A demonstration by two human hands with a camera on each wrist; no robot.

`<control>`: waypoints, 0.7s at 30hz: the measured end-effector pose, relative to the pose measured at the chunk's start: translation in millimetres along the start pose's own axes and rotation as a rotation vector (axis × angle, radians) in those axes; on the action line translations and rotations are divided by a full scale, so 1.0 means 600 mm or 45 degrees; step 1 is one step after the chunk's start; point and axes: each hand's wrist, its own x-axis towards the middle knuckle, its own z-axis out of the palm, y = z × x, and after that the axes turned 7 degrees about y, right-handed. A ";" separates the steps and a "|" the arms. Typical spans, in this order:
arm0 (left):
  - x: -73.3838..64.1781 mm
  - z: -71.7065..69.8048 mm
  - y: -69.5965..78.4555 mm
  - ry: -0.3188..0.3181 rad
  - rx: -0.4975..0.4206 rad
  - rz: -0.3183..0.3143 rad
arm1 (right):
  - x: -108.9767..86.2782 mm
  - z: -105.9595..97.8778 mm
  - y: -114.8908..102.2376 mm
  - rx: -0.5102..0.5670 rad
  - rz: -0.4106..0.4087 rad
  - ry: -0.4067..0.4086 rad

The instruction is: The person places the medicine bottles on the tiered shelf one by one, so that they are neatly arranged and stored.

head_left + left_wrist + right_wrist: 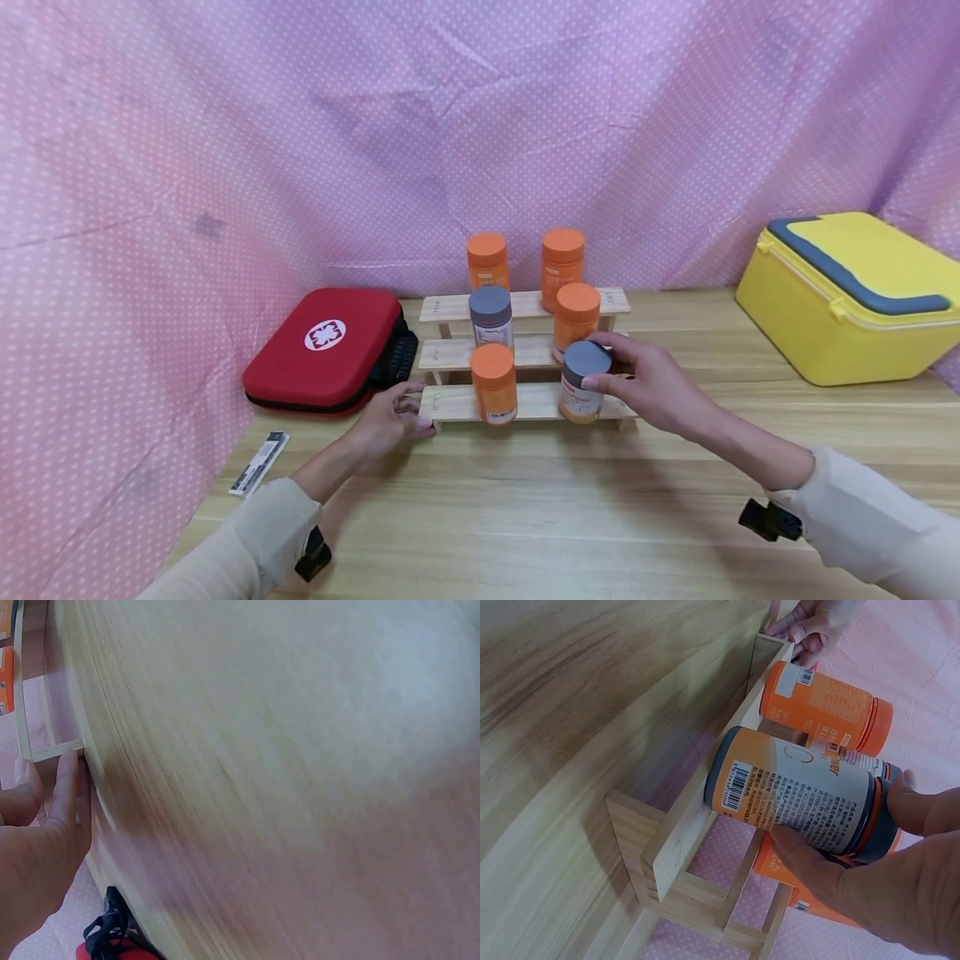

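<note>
A three-step wooden rack [540,402] stands on the table with orange and grey-lidded jars on its steps. My right hand [651,382] holds a grey-lidded jar [802,791] by its lid and upper side, at the right of the lowest step. The jar is upright; whether its base fully rests on the plank I cannot tell. At the rack's left end, my left hand [390,419] grips the lowest step, thumb and fingers [66,784] at the plank end and its leg. An orange jar [494,385] stands on the same step. Behind it is another grey-lidded jar [491,317].
On the left lies a red first-aid case [337,333] with a white emblem, and a thin white-and-grey packet [259,463] in front of it. A yellow box [847,308] with a grey handle stands at the right. Behind everything hangs a pink dotted cloth [480,133].
</note>
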 end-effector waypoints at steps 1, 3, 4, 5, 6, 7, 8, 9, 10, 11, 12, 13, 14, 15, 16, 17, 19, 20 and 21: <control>0.000 0.000 0.000 0.002 0.002 -0.002 | 0.000 0.000 0.000 -0.003 0.001 0.003; 0.001 0.000 0.000 0.004 0.002 -0.010 | 0.001 0.001 0.000 0.001 0.012 0.006; 0.002 0.001 0.000 0.010 0.003 -0.020 | 0.000 0.001 -0.001 0.002 0.018 0.011; 0.003 0.001 0.000 0.015 0.007 -0.029 | -0.001 0.001 -0.002 0.005 0.024 0.018; 0.003 0.002 -0.001 0.021 0.007 -0.040 | -0.002 0.000 -0.002 0.002 0.037 0.025; 0.004 0.003 -0.001 0.027 0.007 -0.050 | -0.004 -0.002 -0.002 0.002 0.048 0.033; 0.004 0.004 -0.001 0.033 0.007 -0.058 | -0.006 -0.004 -0.003 0.008 0.057 0.043; 0.004 0.005 -0.001 0.038 0.012 -0.064 | -0.010 -0.008 -0.004 0.011 0.064 0.053; 0.004 0.005 0.000 0.045 0.017 -0.070 | -0.014 -0.013 -0.004 0.010 0.068 0.064; 0.003 0.005 0.000 0.046 0.018 -0.069 | -0.018 -0.019 -0.004 0.001 0.077 0.070; 0.003 0.005 0.001 0.050 0.022 -0.071 | -0.021 -0.026 -0.003 -0.014 0.084 0.073; 0.003 0.005 0.002 0.048 0.030 -0.071 | -0.026 -0.034 -0.001 -0.024 0.085 0.076; 0.002 0.004 0.002 0.048 0.033 -0.071 | -0.030 -0.042 0.002 -0.046 0.085 0.078; 0.001 0.004 0.003 0.046 0.036 -0.069 | -0.035 -0.050 0.005 -0.077 0.091 0.074; 0.001 0.003 0.003 0.046 0.038 -0.070 | -0.039 -0.059 0.010 -0.109 0.101 0.069; 0.000 0.002 0.003 0.043 0.041 -0.071 | -0.043 -0.067 0.015 -0.139 0.111 0.062; 0.000 0.001 0.004 0.041 0.043 -0.071 | -0.052 -0.083 0.025 -0.187 0.122 0.044; -0.001 0.000 0.004 0.041 0.039 -0.070 | -0.057 -0.090 0.031 -0.211 0.130 0.033; -0.001 -0.001 0.003 0.041 0.042 -0.071 | -0.061 -0.096 0.036 -0.227 0.141 0.022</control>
